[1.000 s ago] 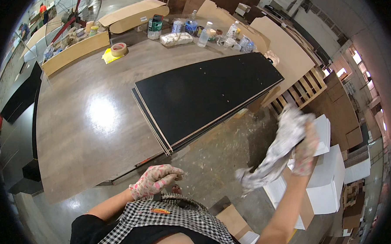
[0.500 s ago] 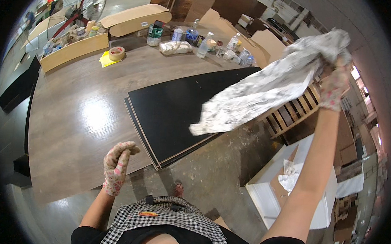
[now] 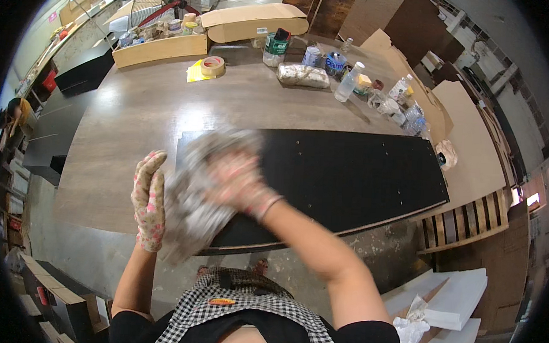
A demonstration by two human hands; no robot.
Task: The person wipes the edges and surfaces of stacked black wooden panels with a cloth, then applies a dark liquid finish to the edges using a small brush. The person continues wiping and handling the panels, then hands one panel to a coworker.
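I see the right floral-gloved hand (image 3: 242, 183) on a blurred, crumpled grey-white cloth (image 3: 191, 189) over the left end of a flat black board (image 3: 354, 169); its finger closure I can't tell. The left floral-gloved hand (image 3: 149, 200), fingers straightened, empty, is just beside.

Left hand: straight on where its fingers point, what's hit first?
Left hand likely meets the wooden tray across the tabletop, passing left of the tape roll; height unclear, so it might pass over.
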